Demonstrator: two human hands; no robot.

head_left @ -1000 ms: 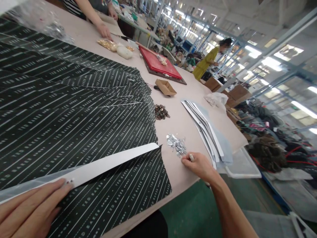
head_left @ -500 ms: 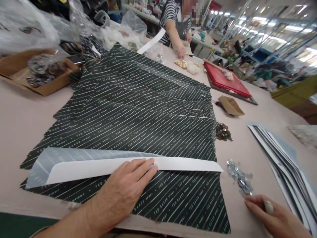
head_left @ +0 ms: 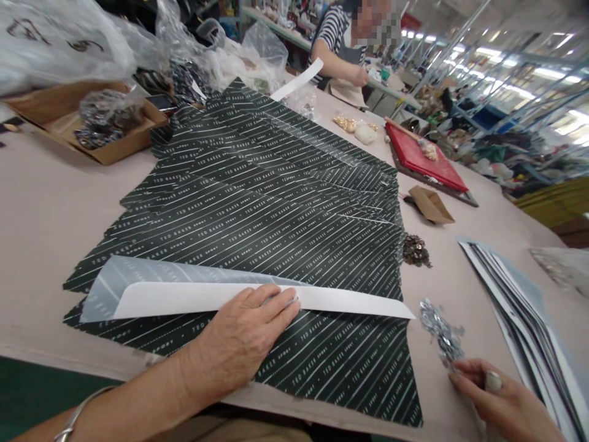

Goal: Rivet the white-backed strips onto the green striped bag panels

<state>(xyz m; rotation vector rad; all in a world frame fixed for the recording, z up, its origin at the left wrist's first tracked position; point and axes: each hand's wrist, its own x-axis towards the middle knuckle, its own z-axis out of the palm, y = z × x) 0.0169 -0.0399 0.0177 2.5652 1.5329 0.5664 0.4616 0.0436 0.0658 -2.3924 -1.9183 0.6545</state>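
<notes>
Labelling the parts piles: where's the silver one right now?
Head view, right of centre: the silver pile lies on the table between the dark striped sheet and the stack of strips, the right hand at its near end.

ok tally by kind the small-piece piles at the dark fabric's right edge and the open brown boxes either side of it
Silver pile, by right hand: 1
Dark brown pile: 1
Open brown boxes, left box and right box: 2
Total: 4

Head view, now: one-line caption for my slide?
Left hand on white strip over dark striped material, right fingertips at silvery pieces.
</notes>
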